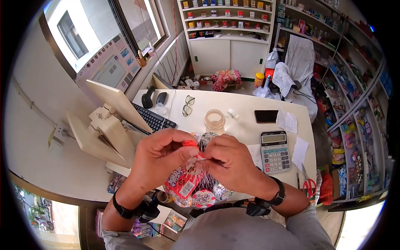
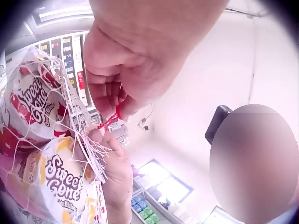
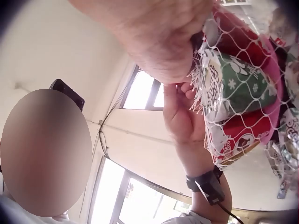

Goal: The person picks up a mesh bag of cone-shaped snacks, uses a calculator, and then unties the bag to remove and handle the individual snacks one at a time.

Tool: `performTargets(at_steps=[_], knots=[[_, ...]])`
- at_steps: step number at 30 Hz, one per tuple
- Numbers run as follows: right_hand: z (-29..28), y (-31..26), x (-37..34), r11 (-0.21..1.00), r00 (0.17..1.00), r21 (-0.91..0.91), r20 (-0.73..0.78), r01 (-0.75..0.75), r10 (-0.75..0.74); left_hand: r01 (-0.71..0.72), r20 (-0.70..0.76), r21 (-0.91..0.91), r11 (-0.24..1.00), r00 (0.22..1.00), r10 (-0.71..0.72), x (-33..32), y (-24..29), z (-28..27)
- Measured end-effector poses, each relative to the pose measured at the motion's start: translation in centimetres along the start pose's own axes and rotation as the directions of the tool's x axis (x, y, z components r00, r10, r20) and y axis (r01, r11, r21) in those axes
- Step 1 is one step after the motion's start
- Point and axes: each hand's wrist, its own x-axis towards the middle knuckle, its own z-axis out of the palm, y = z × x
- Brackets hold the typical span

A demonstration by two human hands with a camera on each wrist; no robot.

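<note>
A white net bag [image 1: 195, 180] of round "Sweet Cone" packs hangs over the near edge of the table, its gathered neck between the two hands. Red cord [image 2: 110, 122] is at the neck, and frayed net ends [image 2: 97, 151] stick out beside it. The left hand [image 1: 163, 156] pinches the red cord between thumb and curled fingers. Close against it, the right hand [image 1: 228, 161] pinches the neck of the net where the cord passes. In the right wrist view the right hand [image 3: 159, 42] hides most of the knot area; green and red packs [image 3: 238, 88] show through the mesh.
On the table [image 1: 241, 100] are a jar [image 1: 214, 121], glasses [image 1: 188, 106], a phone [image 1: 266, 116], a calculator [image 1: 275, 152], papers [image 1: 286, 121] and red scissors [image 1: 309, 186]. A keyboard [image 1: 153, 118] and monitor [image 1: 118, 106] stand at the left. Shelves line the back and right.
</note>
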Motion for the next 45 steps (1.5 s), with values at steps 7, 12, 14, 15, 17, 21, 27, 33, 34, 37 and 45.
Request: performTargets(at_steps=[7,12,14,15,17,21,27,33,34,37,45], knots=[[-0.2,-0.2,0.1,1.0,1.0,0.008,-0.015,-0.024,0.025,-0.042,-0.196,-0.16,0.986,0.981,0.01,0.6,-0.3,-1.1],[-0.1,-0.1,-0.1,0.996,0.997,0.066,-0.041,-0.062,0.065,0.159,-0.052,0.051,0.986,0.986,-0.157,-0.5,0.0,-1.6],[-0.1,-0.3,-0.2,0.984,0.992,0.136,-0.04,-0.111,0.117,0.115,-0.052,0.207,0.972,0.993,-0.107,-0.9,0.0,-0.6],[-0.1,-0.4,-0.3,0.976,0.989,0.17,-0.038,-0.136,0.144,0.042,-0.028,0.287,0.957,0.999,-0.036,-1.1,0.0,-0.1],[-0.1,-0.1,-0.3,0.968,0.988,0.214,-0.053,-0.129,0.143,-0.06,0.027,0.42,0.906,0.998,0.053,-1.2,0.0,0.2],[-0.5,0.0,-0.4,0.944,0.974,0.25,-0.018,-0.213,0.224,-0.103,0.077,0.546,0.831,0.994,0.072,-1.3,0.6,0.5],[-0.2,-0.3,-0.2,0.91,0.98,0.374,-0.013,-0.179,0.198,-0.15,0.159,0.577,0.803,0.985,0.069,-1.4,0.3,0.4],[-1.1,-0.7,0.1,0.945,0.992,0.303,-0.007,-0.121,0.129,-0.201,0.218,0.602,0.773,0.972,0.084,-1.3,0.6,0.4],[-1.3,-0.7,0.2,0.958,0.995,0.275,-0.021,-0.084,0.093,-0.198,0.223,0.617,0.762,0.972,0.073,-1.2,0.6,0.5],[-2.1,-0.8,0.3,0.982,0.999,0.185,-0.037,0.029,-0.022,-0.055,0.119,0.5,0.864,0.993,-0.006,-1.3,0.5,1.0],[-2.5,-0.9,0.0,0.705,0.906,0.572,0.206,-0.419,0.371,-0.202,0.262,0.511,0.835,0.962,0.073,-0.6,0.8,0.4]])
